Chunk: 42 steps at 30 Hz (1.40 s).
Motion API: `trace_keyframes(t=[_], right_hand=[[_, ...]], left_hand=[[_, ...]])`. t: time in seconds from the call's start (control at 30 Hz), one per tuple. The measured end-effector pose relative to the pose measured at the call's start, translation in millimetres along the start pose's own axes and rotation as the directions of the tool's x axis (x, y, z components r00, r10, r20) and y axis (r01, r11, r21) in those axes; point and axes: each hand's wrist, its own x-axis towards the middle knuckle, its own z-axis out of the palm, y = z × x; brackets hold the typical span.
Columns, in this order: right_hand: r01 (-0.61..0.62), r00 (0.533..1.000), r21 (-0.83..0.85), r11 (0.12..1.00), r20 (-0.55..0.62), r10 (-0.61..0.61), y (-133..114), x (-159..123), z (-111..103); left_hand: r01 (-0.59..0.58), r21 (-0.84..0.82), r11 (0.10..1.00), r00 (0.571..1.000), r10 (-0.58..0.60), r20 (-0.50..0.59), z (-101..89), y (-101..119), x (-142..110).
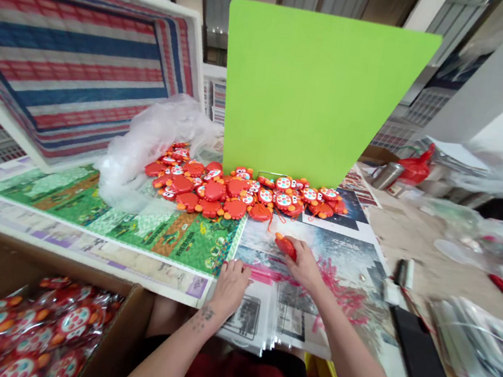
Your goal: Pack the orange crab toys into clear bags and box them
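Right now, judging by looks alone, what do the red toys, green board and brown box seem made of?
Red toys: probably hard plastic, glossy, with small highlights on their rounded shells. Green board: smooth and evenly coloured, perhaps plastic or coated sheet; the look leaves it open. Brown box: likely cardboard, matt, with plain tan walls.

Head-worn camera looks forward and down over the nearby tabletop (412, 225)
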Motion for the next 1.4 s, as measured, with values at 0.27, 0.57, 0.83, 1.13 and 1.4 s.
trace_keyframes(t=[0.27,0.57,0.83,1.13,1.4], right_hand=[[-0.020,0.996,0.560,0.828,0.086,-0.033,-22.4,-31.9,-20.7],[-0.193,0.953,0.752,0.630,0.297,-0.062,-34.1,-40.0,-28.8],[-0.130,0.991,0.810,0.571,0.088,0.101,-37.6,-22.9,25.5],[-0.015,0.973,0.513,0.859,0.206,-0.106,-61.6,-11.5,53.0],[-0.150,0.986,0.000,0.989,0.070,0.149,-59.7,-26.5,34.4]], left_hand=[[-0.042,-0.056,0.998,0.997,0.039,-0.060,14.0,-2.9,-4.7],[0.030,-0.315,0.949,0.980,-0.090,-0.178,18.3,-9.5,-9.4],[-0.185,-0.221,0.957,0.982,0.171,-0.081,7.1,-7.1,-11.8],[-0.097,-0.229,0.968,0.971,0.041,-0.237,6.0,-8.6,-15.4],[-0.082,-0.432,0.898,0.970,-0.028,-0.242,5.1,-10.4,-6.8]])
